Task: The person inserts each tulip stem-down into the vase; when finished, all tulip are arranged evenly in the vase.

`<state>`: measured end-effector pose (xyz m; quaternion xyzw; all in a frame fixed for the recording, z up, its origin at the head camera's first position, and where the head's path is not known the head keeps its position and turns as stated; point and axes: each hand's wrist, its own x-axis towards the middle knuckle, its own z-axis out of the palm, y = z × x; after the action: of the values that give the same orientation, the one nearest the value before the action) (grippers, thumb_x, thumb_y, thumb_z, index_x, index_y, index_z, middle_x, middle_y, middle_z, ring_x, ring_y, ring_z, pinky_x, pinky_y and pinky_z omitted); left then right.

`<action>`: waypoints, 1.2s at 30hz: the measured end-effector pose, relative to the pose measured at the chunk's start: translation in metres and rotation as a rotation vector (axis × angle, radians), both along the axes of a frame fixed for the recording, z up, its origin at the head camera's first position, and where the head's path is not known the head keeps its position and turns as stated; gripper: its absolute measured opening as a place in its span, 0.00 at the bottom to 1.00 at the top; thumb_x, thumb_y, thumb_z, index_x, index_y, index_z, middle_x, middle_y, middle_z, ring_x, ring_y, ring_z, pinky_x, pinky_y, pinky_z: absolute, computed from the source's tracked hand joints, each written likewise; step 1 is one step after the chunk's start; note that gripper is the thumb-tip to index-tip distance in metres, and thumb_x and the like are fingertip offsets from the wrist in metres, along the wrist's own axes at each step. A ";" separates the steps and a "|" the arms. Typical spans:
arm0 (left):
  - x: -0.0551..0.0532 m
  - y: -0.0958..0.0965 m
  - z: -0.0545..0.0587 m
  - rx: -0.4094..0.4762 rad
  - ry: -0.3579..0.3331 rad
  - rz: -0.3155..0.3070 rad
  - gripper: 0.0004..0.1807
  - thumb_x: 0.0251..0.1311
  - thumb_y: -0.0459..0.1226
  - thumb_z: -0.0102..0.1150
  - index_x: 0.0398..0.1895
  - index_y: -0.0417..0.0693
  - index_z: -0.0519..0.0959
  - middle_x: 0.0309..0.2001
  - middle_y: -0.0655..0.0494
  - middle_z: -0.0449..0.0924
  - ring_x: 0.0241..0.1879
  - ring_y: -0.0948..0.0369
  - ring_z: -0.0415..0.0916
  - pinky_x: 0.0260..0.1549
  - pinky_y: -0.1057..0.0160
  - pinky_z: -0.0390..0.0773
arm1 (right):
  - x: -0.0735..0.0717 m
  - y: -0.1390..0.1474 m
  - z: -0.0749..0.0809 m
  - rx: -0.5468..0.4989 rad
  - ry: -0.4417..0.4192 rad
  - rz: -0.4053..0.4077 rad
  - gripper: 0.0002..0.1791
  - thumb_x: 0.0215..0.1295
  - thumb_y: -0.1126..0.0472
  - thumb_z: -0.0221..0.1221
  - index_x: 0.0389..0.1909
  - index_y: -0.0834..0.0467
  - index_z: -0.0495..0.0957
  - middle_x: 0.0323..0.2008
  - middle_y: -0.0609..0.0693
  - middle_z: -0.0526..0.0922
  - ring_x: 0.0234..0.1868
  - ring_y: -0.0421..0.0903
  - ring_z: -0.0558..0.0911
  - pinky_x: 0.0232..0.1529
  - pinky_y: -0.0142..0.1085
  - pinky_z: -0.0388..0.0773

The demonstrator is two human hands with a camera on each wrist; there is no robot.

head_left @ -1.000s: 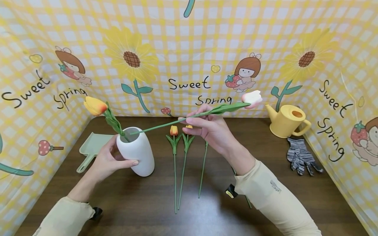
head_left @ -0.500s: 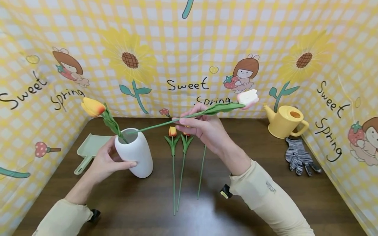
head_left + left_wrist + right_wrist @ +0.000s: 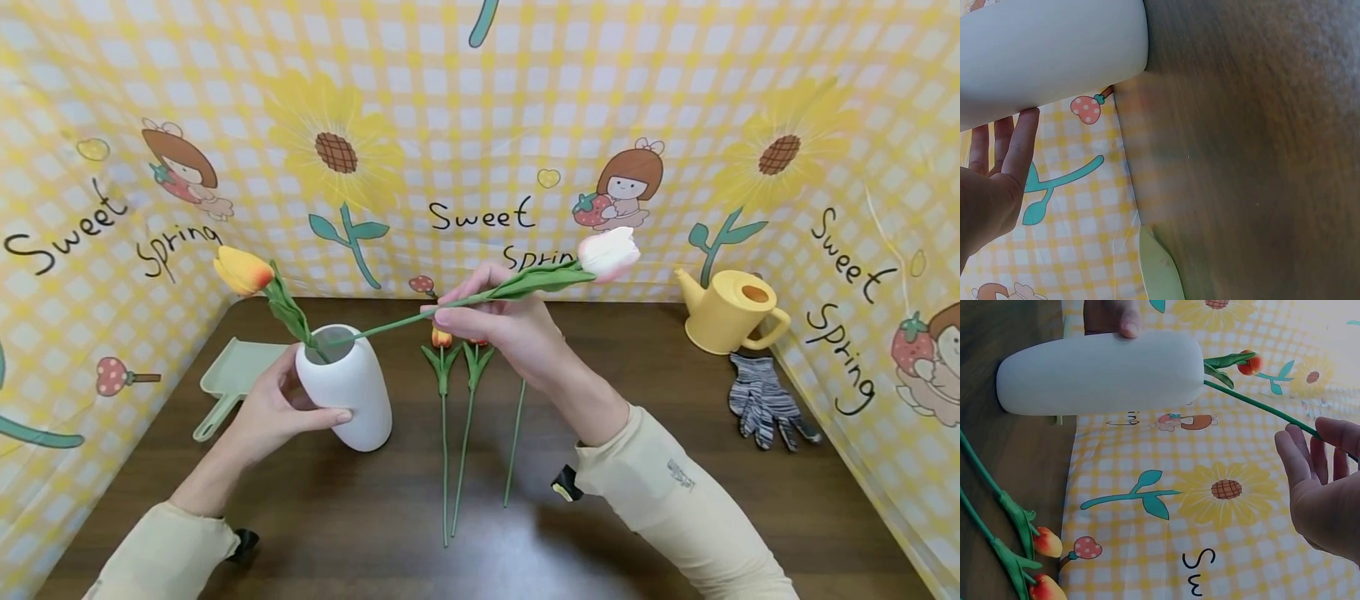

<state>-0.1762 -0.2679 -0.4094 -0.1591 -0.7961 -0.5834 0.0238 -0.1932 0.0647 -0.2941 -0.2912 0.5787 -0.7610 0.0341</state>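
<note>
My left hand [image 3: 273, 408] grips the white vase [image 3: 352, 400] around its upper side, thumb across the front and fingers behind. Out of the vase mouth leans a yellow-orange tulip [image 3: 243, 271], tilted to the left. With thumb and fingers my right hand [image 3: 517, 325] pinches the green stem of a white-pink tulip [image 3: 611, 252]. That stem slants down to the left, its lower end inside the vase mouth, its bloom out to the right. In the right wrist view the stem [image 3: 1260, 407] runs from the vase opening to my fingers.
Two orange-yellow tulips [image 3: 444, 417] lie on the brown table [image 3: 337, 517], beside another stem [image 3: 514, 442] whose bloom is hidden behind my right hand. A green dustpan [image 3: 243, 367] lies left of the vase. At right stand a yellow watering can [image 3: 727, 308] and a grey knit glove [image 3: 768, 400].
My right hand has moved left and slightly down with the white-pink tulip, bringing its bloom closer to the vase. The left hand and vase hold about the same place.
</note>
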 end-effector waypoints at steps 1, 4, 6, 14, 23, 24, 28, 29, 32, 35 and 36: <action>0.000 0.000 0.000 -0.002 0.001 0.001 0.46 0.42 0.24 0.80 0.67 0.51 0.69 0.55 0.49 0.78 0.48 0.57 0.83 0.42 0.60 0.85 | 0.000 -0.001 0.000 0.015 0.006 -0.004 0.09 0.60 0.75 0.66 0.35 0.60 0.77 0.40 0.59 0.86 0.35 0.46 0.86 0.33 0.30 0.77; 0.000 0.000 0.002 -0.010 0.005 0.005 0.46 0.42 0.25 0.81 0.67 0.52 0.69 0.55 0.49 0.78 0.48 0.57 0.83 0.42 0.60 0.85 | 0.000 -0.007 0.001 0.052 0.056 -0.001 0.09 0.61 0.76 0.66 0.37 0.63 0.77 0.40 0.61 0.85 0.35 0.46 0.86 0.33 0.31 0.77; 0.000 0.001 0.002 -0.018 0.008 0.008 0.46 0.42 0.25 0.81 0.67 0.52 0.69 0.55 0.49 0.78 0.48 0.57 0.83 0.42 0.60 0.85 | 0.000 -0.011 0.001 0.049 0.098 0.027 0.09 0.62 0.78 0.64 0.38 0.66 0.75 0.41 0.65 0.84 0.37 0.46 0.87 0.35 0.31 0.79; -0.001 0.002 0.002 -0.022 0.005 0.011 0.46 0.43 0.25 0.81 0.67 0.52 0.68 0.55 0.50 0.78 0.48 0.57 0.83 0.42 0.61 0.85 | -0.001 -0.025 0.003 0.035 0.144 0.055 0.08 0.63 0.78 0.63 0.39 0.68 0.76 0.40 0.66 0.85 0.37 0.44 0.86 0.33 0.32 0.80; -0.001 0.001 0.001 -0.018 0.006 0.010 0.47 0.43 0.25 0.80 0.68 0.52 0.68 0.56 0.49 0.77 0.48 0.57 0.83 0.42 0.61 0.85 | -0.005 -0.044 0.003 -0.073 0.078 0.023 0.06 0.66 0.78 0.60 0.43 0.73 0.76 0.44 0.68 0.85 0.45 0.51 0.88 0.52 0.50 0.83; -0.001 0.001 0.001 -0.017 0.005 0.010 0.47 0.43 0.24 0.80 0.68 0.52 0.68 0.56 0.49 0.77 0.48 0.57 0.83 0.42 0.61 0.85 | -0.005 -0.046 0.003 -0.077 0.077 0.021 0.06 0.67 0.77 0.60 0.43 0.73 0.76 0.44 0.66 0.85 0.45 0.51 0.88 0.52 0.50 0.83; 0.000 0.001 0.000 -0.016 0.002 0.011 0.46 0.44 0.24 0.80 0.68 0.52 0.68 0.56 0.49 0.77 0.48 0.56 0.83 0.43 0.61 0.85 | -0.005 -0.053 0.002 -0.114 0.068 0.029 0.08 0.67 0.78 0.59 0.45 0.74 0.76 0.44 0.68 0.84 0.46 0.52 0.88 0.51 0.50 0.83; 0.000 0.001 0.000 -0.019 0.001 0.012 0.46 0.44 0.25 0.80 0.68 0.52 0.68 0.56 0.49 0.77 0.48 0.57 0.83 0.43 0.61 0.85 | -0.005 -0.054 0.001 -0.119 0.067 0.029 0.08 0.67 0.78 0.59 0.46 0.73 0.76 0.44 0.69 0.83 0.46 0.52 0.88 0.51 0.50 0.83; 0.001 0.001 0.000 -0.021 -0.003 0.014 0.46 0.44 0.25 0.80 0.68 0.53 0.68 0.56 0.49 0.77 0.48 0.57 0.83 0.43 0.61 0.85 | -0.005 -0.056 0.001 -0.130 0.070 0.026 0.09 0.67 0.79 0.59 0.46 0.74 0.75 0.46 0.73 0.80 0.46 0.51 0.88 0.51 0.50 0.83; 0.001 0.001 0.001 -0.017 -0.007 0.017 0.47 0.43 0.25 0.80 0.68 0.53 0.68 0.56 0.50 0.78 0.48 0.57 0.83 0.42 0.61 0.85 | -0.005 -0.058 0.001 -0.132 0.062 0.019 0.09 0.67 0.79 0.59 0.47 0.75 0.75 0.45 0.70 0.81 0.44 0.49 0.88 0.50 0.50 0.83; 0.001 0.001 0.001 -0.013 -0.009 0.016 0.47 0.43 0.24 0.80 0.68 0.52 0.68 0.56 0.49 0.78 0.48 0.57 0.83 0.42 0.61 0.85 | -0.005 -0.058 0.002 -0.134 0.060 0.019 0.09 0.67 0.78 0.60 0.47 0.75 0.75 0.45 0.70 0.82 0.44 0.49 0.88 0.50 0.50 0.83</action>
<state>-0.1753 -0.2664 -0.4085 -0.1506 -0.8012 -0.5786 0.0238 -0.1985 0.0062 -0.2926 -0.3210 0.5246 -0.7885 0.0042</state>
